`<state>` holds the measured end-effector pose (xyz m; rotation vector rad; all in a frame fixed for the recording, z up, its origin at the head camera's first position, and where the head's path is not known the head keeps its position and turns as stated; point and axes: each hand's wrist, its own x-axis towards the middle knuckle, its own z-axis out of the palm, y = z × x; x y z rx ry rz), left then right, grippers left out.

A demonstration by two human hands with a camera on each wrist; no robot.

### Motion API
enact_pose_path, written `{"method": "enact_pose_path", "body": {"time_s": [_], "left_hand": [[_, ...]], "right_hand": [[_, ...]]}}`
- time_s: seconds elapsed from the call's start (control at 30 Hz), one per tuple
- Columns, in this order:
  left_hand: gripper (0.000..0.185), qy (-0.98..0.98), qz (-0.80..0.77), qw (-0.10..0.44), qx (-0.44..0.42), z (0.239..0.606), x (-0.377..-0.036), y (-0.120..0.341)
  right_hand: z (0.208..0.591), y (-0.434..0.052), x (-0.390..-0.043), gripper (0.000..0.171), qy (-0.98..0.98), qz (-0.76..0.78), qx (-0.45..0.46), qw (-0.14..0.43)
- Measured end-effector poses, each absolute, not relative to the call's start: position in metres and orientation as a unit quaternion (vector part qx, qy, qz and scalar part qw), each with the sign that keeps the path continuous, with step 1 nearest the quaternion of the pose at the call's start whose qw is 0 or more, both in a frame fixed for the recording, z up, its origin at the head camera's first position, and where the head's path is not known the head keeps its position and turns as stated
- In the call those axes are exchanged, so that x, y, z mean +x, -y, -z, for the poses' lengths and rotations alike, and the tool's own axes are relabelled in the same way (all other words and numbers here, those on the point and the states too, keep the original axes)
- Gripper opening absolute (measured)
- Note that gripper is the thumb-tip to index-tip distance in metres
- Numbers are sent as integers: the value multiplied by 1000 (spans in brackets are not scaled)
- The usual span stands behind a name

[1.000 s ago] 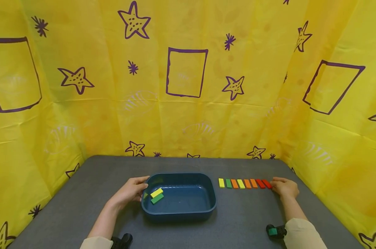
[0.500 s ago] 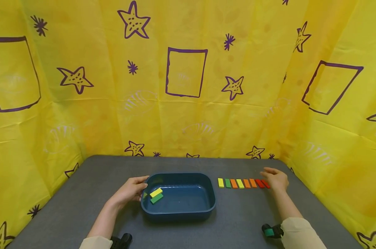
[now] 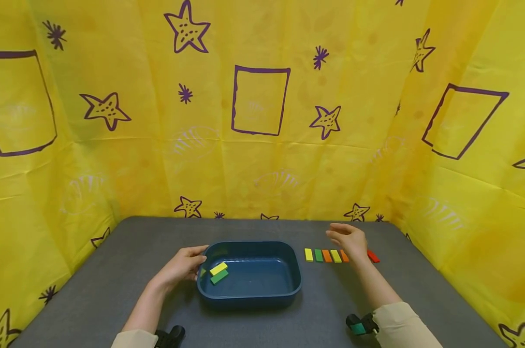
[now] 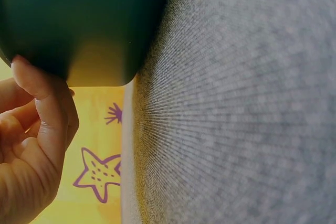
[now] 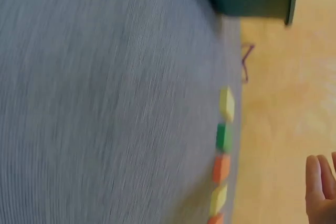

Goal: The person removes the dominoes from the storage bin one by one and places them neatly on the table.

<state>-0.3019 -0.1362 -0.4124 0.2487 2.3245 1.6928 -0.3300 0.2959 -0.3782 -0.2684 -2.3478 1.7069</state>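
While my right hand (image 3: 349,240) hovers just above the block row (image 3: 327,255), fingers loose & spread, holding nothing, the blocks lie right under & a bit near of the palm. Row runs left-right; each block's long axis runs near-far. My hand covers the row's mid-right part, so only yellow (image 3: 308,254), green (image 3: 318,255), orange (image 3: 327,255), yellow-green (image 3: 335,256) show left of it & one red (image 3: 373,256) on the right. Right hand is clearly nearer to them; left hand (image 3: 182,266) rests w/ lightly curled fingers touching the tub (image 3: 249,295) at its left rim. Tub sits left of the row, apart, w/ a yellow & green block (image 3: 219,273) inside near its left wall. Nothing stands btw hand & row. Table (image 3: 114,270) is grey felt.
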Motion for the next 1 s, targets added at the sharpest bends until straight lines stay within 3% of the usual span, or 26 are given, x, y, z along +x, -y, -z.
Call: {"method": "enact_pose_path", "body": {"time_s": [1.0], "left_hand": [[51, -801, -582, 122, 69, 411, -301, 135]], "right_hand": [[387, -164, -325, 29, 776, -627, 30, 61]]}}
